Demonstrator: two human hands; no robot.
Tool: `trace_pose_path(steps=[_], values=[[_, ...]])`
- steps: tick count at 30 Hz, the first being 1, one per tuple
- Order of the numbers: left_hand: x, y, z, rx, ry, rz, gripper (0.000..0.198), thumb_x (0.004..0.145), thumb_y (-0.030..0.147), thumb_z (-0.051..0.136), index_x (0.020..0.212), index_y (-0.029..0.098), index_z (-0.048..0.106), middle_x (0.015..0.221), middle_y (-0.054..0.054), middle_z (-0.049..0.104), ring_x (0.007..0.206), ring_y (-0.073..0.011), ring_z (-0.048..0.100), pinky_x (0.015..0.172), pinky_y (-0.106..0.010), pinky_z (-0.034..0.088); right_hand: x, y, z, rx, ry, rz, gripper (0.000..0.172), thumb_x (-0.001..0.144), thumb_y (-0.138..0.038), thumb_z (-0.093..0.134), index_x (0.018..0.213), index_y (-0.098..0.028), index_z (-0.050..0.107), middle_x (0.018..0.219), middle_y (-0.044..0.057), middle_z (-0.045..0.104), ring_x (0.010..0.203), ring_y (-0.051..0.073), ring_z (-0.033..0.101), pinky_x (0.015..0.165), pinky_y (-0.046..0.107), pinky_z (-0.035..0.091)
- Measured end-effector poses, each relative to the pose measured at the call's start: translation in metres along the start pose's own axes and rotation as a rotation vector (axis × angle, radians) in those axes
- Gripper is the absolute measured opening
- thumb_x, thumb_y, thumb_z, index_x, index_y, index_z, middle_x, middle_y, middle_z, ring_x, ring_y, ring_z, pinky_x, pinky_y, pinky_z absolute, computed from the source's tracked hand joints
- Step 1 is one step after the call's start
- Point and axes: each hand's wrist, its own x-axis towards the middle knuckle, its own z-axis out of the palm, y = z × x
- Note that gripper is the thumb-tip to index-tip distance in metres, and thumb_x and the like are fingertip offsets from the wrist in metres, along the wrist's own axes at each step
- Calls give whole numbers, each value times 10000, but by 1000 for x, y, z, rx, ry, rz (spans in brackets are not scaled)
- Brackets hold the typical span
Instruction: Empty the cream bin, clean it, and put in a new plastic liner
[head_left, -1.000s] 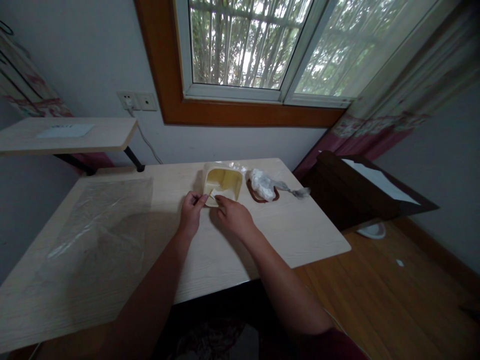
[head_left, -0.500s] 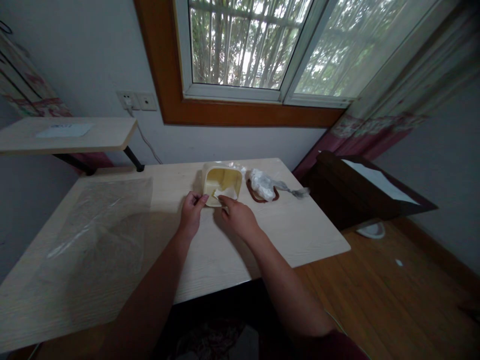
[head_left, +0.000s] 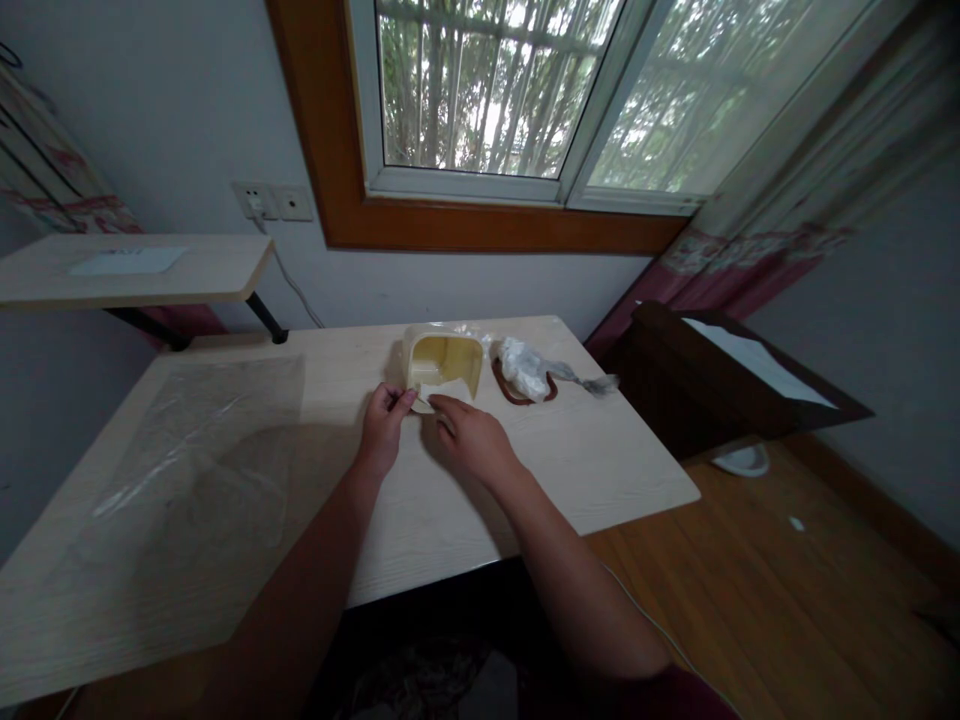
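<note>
A pale yellow plastic container (head_left: pixel 444 358) lies tipped on the light wooden table (head_left: pixel 615 470), its opening facing me. A white sheet of paper (head_left: pixel 436 392) sticks out of its mouth. My left hand (head_left: pixel 384 430) pinches the container's near left rim, fingers curled. My right hand (head_left: pixel 472 438) has its fingers closed on the edge of the white paper just in front of the opening.
A crumpled clear bag (head_left: pixel 529 368) lies on a brown ring (head_left: pixel 510 392) right of the container. A clear plastic sheet (head_left: pixel 202 440) covers the table's left half. A raised shelf (head_left: pixel 135 268) stands at the left; a dark cabinet (head_left: pixel 720 380) at the right.
My right hand has drawn the white paper a little further out of the container toward me. My left hand has stayed at the rim.
</note>
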Motion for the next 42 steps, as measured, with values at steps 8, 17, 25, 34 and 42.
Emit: trace_pose_path(steps=[8, 17, 25, 34, 42], values=[[-1, 2, 1, 34, 3, -4, 300, 784, 413, 797, 794, 195, 591, 729, 27, 550, 689, -128, 509, 671, -246, 397, -5, -5, 0, -41, -4, 15, 520, 953, -235, 508, 1472, -240, 522, 1437, 75, 641, 1178, 242, 683, 987, 351, 527], [1, -5, -2, 29, -4, 8, 296, 798, 415, 784, 802, 200, 582, 735, 26, 544, 695, -131, 510, 677, -250, 404, -6, -1, -9, -36, -31, -19, 518, 966, -258, 505, 1484, -239, 517, 1415, 80, 658, 1193, 241, 680, 1001, 345, 518], [2, -5, -2, 33, 16, 16, 301, 802, 429, 774, 792, 199, 579, 738, 25, 549, 696, -125, 511, 688, -246, 416, -3, -3, -7, -99, -47, 50, 542, 951, -254, 519, 1491, -220, 486, 1443, 105, 632, 1156, 272, 695, 959, 384, 538], [2, 1, -1, -16, 58, -26, 352, 753, 465, 810, 777, 202, 576, 721, 17, 577, 689, -137, 552, 665, -253, 467, -1, -16, -6, -31, -67, -9, 579, 942, -230, 496, 1519, -226, 453, 1494, 94, 589, 1219, 251, 660, 1006, 370, 517], [3, 4, -1, -69, 69, -54, 333, 765, 453, 798, 788, 200, 581, 723, 10, 604, 702, -145, 591, 671, -260, 491, 0, -8, -11, -150, -63, 123, 497, 981, -249, 476, 1478, -245, 488, 1404, 116, 653, 1116, 276, 709, 919, 390, 537]])
